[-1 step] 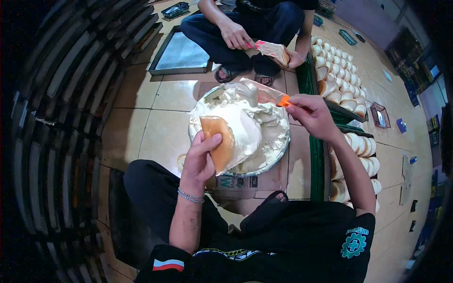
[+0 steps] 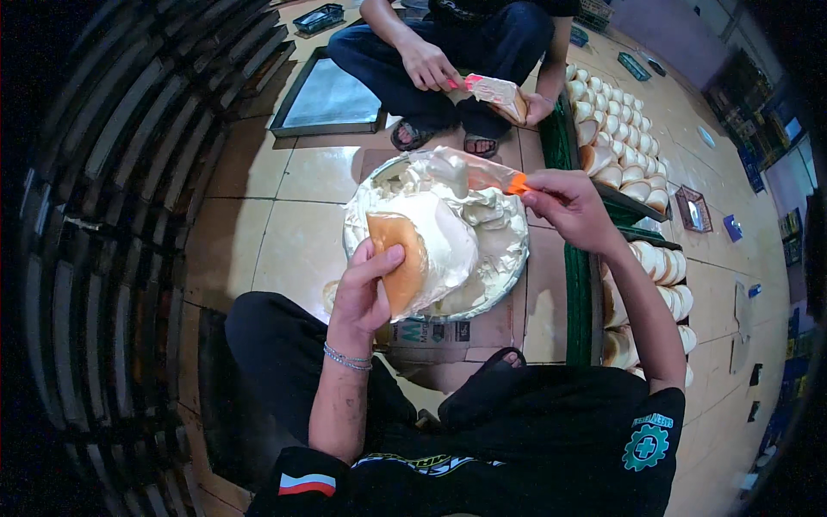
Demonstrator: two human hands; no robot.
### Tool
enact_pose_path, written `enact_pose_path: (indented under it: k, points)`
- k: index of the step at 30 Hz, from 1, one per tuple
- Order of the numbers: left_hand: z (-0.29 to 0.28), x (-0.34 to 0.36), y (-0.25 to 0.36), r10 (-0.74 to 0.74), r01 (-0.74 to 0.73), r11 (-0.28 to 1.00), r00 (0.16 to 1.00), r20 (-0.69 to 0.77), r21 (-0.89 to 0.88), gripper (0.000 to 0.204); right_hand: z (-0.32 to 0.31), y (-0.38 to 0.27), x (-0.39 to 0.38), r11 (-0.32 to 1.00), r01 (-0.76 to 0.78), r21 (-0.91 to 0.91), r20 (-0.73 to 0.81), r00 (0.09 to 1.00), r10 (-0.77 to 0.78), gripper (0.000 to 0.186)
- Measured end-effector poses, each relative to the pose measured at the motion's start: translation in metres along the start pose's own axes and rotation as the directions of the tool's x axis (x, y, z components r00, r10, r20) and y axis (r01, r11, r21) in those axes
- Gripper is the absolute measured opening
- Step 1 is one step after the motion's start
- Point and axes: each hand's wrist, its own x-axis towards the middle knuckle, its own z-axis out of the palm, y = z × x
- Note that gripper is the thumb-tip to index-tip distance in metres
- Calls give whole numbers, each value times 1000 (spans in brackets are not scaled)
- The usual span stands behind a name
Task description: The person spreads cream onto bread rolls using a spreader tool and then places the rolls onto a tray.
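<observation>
A round tub of pale cream (image 2: 508, 280) stands on flattened cardboard between my legs and the co-worker. My left hand (image 2: 362, 289) grips a bread bun (image 2: 399, 263) by its brown crust, thumb on top, over the left side of the tub. Thick cream (image 2: 448, 246) coats the bun's face turned to the right. In my right hand (image 2: 564, 207) is the orange handle of a spatula (image 2: 495, 175). Its blade points left over the tub's far part, with cream at its tip; the bun and cream hide part of the tub.
Opposite me a seated co-worker holds a pink-handled spatula and a creamed bread piece (image 2: 504, 93). Trays of bread buns (image 2: 624, 142) stand on the right, beside a green frame (image 2: 579, 293). A metal tray (image 2: 332, 96) lies far left. Stacked dark trays (image 2: 112, 258) fill the left side.
</observation>
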Motion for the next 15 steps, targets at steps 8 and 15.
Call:
enact_pose_path:
  k: [8, 15]
  points:
    - [-10, 0, 4, -66, 69, 997, 989, 131, -23, 40, -10, -6, 4, 985, 152, -76, 152, 979, -139, 18]
    - [-2, 2, 13, 47, -44, 999, 992, -115, 24, 37, -17, -4, -37, 999, -32, -10, 139, 990, 33, 17]
